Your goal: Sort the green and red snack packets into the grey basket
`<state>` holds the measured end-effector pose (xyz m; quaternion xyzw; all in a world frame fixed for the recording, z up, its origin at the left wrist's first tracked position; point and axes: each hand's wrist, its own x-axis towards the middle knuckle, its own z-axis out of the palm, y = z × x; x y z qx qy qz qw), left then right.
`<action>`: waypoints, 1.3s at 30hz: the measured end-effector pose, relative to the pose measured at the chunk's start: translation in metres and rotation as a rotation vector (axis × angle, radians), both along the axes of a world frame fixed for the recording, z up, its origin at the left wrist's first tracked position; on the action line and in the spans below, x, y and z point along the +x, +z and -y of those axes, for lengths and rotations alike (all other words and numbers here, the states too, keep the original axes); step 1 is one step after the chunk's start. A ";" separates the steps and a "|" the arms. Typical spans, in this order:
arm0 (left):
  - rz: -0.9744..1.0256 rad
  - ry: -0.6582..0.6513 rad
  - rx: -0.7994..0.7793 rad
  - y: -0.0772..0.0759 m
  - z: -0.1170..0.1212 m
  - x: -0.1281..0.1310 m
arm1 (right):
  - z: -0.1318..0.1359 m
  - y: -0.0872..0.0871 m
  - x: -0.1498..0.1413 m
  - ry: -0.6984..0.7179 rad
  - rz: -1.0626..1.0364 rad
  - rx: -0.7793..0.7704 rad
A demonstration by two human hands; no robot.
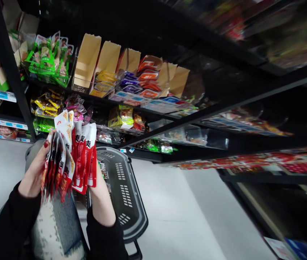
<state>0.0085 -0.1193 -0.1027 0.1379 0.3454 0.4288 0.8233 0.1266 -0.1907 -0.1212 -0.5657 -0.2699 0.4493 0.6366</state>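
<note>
Our left hand (35, 175) grasps fanned, flat, glossy red-and-white plastic packets (62, 159); our right hand (99, 187) sits partly behind them, grip unclear. We'd best align edges gently.

The person's left hand (37, 168) grips the packets (85, 162) at their left edge, one red nail (46, 144) showing. The right hand (98, 178) is mostly hidden behind their right side. Black sleeves (104, 236) reach up from below them.
</note>
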 end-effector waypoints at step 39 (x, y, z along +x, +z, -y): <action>-0.656 -0.117 0.689 0.002 0.023 0.000 | 0.020 -0.011 -0.039 -0.016 -0.299 0.041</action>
